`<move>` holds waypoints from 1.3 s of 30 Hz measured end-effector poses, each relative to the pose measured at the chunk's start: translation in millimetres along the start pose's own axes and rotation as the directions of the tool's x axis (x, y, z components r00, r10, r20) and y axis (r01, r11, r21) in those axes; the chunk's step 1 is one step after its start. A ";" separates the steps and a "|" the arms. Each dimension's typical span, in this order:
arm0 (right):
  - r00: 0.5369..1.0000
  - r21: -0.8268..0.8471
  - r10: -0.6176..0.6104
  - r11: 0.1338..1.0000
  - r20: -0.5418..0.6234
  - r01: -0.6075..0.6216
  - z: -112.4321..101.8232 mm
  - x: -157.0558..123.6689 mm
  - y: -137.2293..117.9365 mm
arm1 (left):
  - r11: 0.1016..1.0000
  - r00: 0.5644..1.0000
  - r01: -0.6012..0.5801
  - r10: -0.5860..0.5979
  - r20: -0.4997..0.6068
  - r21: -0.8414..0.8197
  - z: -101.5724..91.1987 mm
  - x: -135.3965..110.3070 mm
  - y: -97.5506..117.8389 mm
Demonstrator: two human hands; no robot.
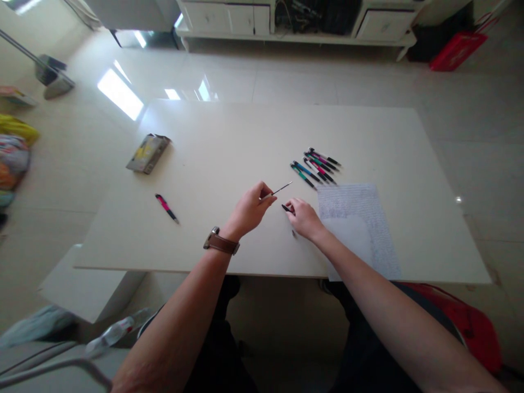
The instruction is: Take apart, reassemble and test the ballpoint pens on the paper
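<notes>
Over the middle of the white table (229, 136), my left hand (254, 206) pinches a thin pen refill (282, 188), its tip pointing up and to the right. Close beside it, my right hand (303, 217) grips a small black pen part (287, 208) between thumb and fingers. The two held pieces are apart. Just below my right hand lies a tiny dark piece (293, 233), too small to name. Several click pens (319, 166) with coloured barrels and black grips lie in a group beyond my right hand. A lone pink and black pen (167, 208) rests to the left.
Lined paper covered in writing (382, 229) lies under my right forearm, with a blank white sheet (347, 234) over part of it. A grey and yellow box (148, 154) sits at the table's left. Beyond the table stands a white cabinet (229, 19).
</notes>
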State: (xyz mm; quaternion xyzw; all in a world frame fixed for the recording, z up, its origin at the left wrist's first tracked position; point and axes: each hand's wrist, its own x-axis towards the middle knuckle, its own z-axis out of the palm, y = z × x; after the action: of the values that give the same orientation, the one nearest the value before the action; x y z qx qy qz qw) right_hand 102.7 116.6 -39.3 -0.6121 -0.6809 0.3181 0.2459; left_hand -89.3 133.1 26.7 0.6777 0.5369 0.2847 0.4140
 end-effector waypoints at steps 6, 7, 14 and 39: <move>0.980 0.581 0.119 0.814 -0.159 -0.005 -28.5 15.4 -13.9 | 0.999 0.999 0.027 -0.026 -0.030 0.041 -2.2 -1.2 0.9; 0.974 0.634 0.133 0.773 -0.182 0.013 -33.0 16.1 -16.3 | 0.998 0.999 0.029 -0.028 -0.029 0.048 -2.6 -1.4 0.4; 0.960 0.739 0.166 0.671 -0.224 0.056 -40.1 12.1 -27.5 | 0.998 0.999 0.035 -0.034 -0.022 0.054 -4.1 -2.4 0.3; 0.999 0.376 0.033 0.926 -0.019 -0.024 -40.2 -2.3 -34.1 | 0.996 0.996 -0.087 0.087 0.018 0.015 -9.3 -4.9 7.5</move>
State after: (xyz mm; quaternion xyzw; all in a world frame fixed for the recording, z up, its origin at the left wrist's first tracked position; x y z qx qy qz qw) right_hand 109.0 118.0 13.1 -0.5674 -0.5952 0.4385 0.3626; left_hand -94.7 130.1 38.1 0.7062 0.5056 0.2924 0.4003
